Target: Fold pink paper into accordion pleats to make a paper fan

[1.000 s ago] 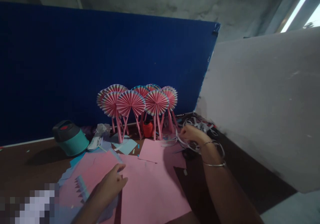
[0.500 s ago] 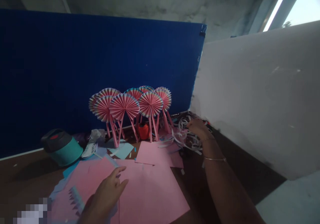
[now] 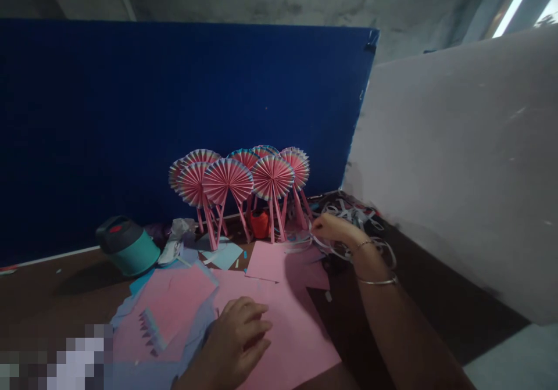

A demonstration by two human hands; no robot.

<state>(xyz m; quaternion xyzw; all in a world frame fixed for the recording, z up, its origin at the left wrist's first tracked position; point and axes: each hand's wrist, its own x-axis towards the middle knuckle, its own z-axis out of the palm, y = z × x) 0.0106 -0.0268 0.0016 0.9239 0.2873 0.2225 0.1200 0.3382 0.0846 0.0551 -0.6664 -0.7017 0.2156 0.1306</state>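
Observation:
My right hand point(image 3: 333, 230), with bangles on the wrist, reaches to the back right. Its fingers are pinched together on a thin white strip point(image 3: 320, 243) that curls beneath them. A heap of similar curled white strips point(image 3: 346, 211) lies behind and beside that hand. Low in the middle, my left hand point(image 3: 242, 335) hovers over or rests on large pink paper sheets point(image 3: 288, 326), fingers apart and holding nothing. To its left is a pink sheet with a pleated, blue-tinged edge point(image 3: 150, 332). Several pink pleated paper fans point(image 3: 228, 182) on paired paper legs stand at the back.
A teal and black container point(image 3: 131, 250) stands on the brown table at the left, near crumpled clear plastic point(image 3: 181, 230). A red object point(image 3: 260, 224) sits among the fan legs. A blue panel point(image 3: 196, 88) closes the back; a pale panel point(image 3: 449, 163) bounds the right.
My right hand has come left and slightly down from the strip heap, drawing a white strip along. My left hand has shifted right across the pink sheets. The camera view has turned slightly left.

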